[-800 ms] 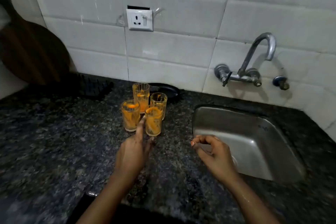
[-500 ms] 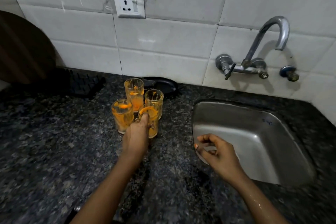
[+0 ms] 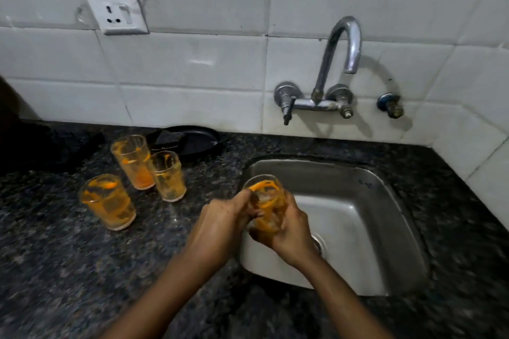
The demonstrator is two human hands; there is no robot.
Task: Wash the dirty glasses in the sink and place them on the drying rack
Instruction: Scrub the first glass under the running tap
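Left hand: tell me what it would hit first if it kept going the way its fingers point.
The left hand already grips the dirty glass, so that blocks it. Beyond lie the right hand and sink; depth is uncertain.

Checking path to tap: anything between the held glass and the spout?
Nothing visible. Both hands, left and right, grip the glass over the sink; the space up to the spout is open.

dark speckled granite counter [image 3: 68,256] bears three orange-smeared glasses [image 3: 108,201], a black pan [image 3: 192,140] and the inset sink [image 3: 385,228].
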